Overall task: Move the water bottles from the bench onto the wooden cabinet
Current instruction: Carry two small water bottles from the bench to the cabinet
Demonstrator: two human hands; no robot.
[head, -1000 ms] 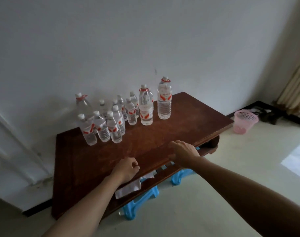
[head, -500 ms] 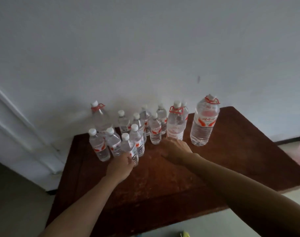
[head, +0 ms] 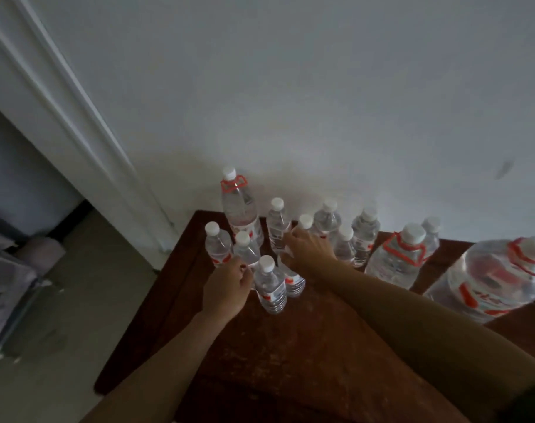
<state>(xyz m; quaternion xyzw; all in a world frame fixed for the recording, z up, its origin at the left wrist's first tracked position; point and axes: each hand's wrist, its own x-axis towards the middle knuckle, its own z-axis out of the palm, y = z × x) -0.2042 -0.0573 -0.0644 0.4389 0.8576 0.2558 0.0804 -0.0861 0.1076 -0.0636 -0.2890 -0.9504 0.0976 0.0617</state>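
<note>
A dark wooden cabinet (head: 290, 346) stands against a pale wall (head: 321, 87), and a cluster of water bottles stands upright on its far left part. The left hand (head: 226, 288) reaches in among the small bottles; its fingers are curled around the small bottle (head: 246, 250) in the second row, just left of the nearest small bottle (head: 271, 285), which stands free at the front. The right hand (head: 307, 250) lies further in, fingers bent around another small bottle (head: 278, 230) — the thumb side presses its clear body, though how firmly it grips cannot be told.

At the far left edge stands one more small bottle (head: 217, 245), and behind it a tall bottle (head: 238, 209) with a red carry loop at the neck, close to the wall. To the right of the right hand, more small white-capped bottles (head: 364, 236) stand in a loose row. Further right are two big jugs with red handles — one (head: 394, 261) just beside the small ones, the other (head: 489, 279) at the right edge of view, blurred.

A white door frame (head: 77, 123) runs down on the left, with pale floor (head: 77, 300) below it.
</note>
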